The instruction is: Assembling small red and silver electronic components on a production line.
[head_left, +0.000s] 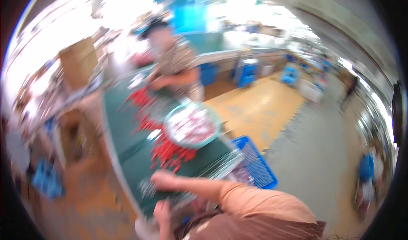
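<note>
My right hand [165,181] is over the near part of a dark green table [127,162], its fingers curled into a rounded shape. Beside it lies a loose cluster of thin, clear-whitish pieces [146,188]. Closer to me, at the table's near edge, my left hand [162,211] is also closed. Blur hides what either hand holds, if anything. Just beyond my right hand spreads a heap of small red pieces [172,154], too blurred to name. A round pale-green basin [198,145] stands beside the heap, filled with white and pinkish pieces.
Across the table a co-worker [176,55] bends with both hands near more red pieces [140,96]. A blue plastic crate [259,163] sits against the table's right side. Blue stools [247,74] stand farther back. At left are a cardboard box [79,63] and a blue stool [46,179].
</note>
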A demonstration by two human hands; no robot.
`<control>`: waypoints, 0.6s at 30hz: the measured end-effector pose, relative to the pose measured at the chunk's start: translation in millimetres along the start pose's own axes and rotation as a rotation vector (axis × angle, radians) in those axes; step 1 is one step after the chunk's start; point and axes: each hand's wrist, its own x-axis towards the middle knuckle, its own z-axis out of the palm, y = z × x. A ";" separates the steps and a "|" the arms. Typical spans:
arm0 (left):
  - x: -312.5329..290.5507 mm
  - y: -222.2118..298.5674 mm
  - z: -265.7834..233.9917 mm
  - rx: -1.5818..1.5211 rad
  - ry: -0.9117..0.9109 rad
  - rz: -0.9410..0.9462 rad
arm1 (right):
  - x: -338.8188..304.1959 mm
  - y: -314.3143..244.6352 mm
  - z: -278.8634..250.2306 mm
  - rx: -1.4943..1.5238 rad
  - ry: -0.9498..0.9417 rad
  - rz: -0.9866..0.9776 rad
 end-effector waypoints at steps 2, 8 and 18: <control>-10.1 -58.9 -1.1 0.145 -0.016 0.263 | 4.3 -1.8 26.3 0.036 0.035 -0.097; -2.5 22.0 -17.8 -0.282 -0.159 -0.270 | -14.6 17.7 -3.4 -0.018 0.049 0.081; -1.8 -38.6 -11.5 -0.349 -0.211 -0.269 | -21.0 9.3 -2.0 0.260 0.074 0.183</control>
